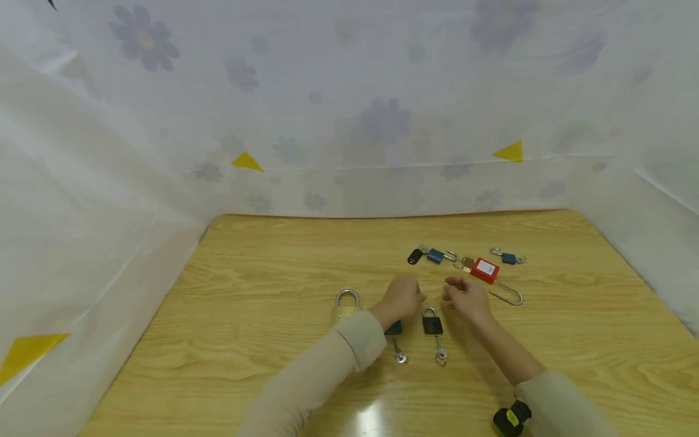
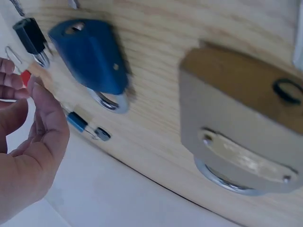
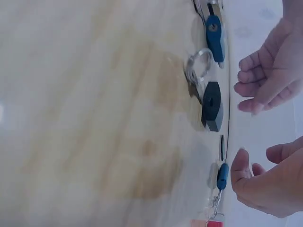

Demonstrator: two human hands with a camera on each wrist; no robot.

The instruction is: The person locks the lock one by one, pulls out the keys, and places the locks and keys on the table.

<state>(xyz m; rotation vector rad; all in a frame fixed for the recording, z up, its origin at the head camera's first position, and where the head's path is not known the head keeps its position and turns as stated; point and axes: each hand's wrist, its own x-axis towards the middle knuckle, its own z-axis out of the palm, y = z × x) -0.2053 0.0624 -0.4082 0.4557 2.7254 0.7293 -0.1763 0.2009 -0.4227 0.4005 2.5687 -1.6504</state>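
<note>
Black lock (image 1: 432, 326): on the counter (image 1: 262, 267), just near of the gap between the two hands, its shackle toward the far side.
Left hand (image 1: 403, 297): released, fingers loosely bent, above the counter, left and far of the black lock.
Right hand (image 1: 466, 298): released too, fingers lightly bent, right and far of the black lock, apart from the left hand.
Black lock's keys (image 1: 441, 352): on a ring, just near of that lock.
Blue lock (image 1: 394, 328): left of the black lock, partly hidden by the left cuff (image 1: 364, 341); its keys (image 1: 401, 355) lie on the near side.
Brass lock (image 1: 345, 313): farther left, shackle far, partly behind the left sleeve.
Red lock (image 1: 485, 270): far and right of the right hand, its long shackle (image 1: 513, 296) toward the near right.
Small blue locks: one (image 1: 435, 256) left of the red lock, beside a black tag (image 1: 415, 256); another (image 1: 509, 258) at the far right.
</note>
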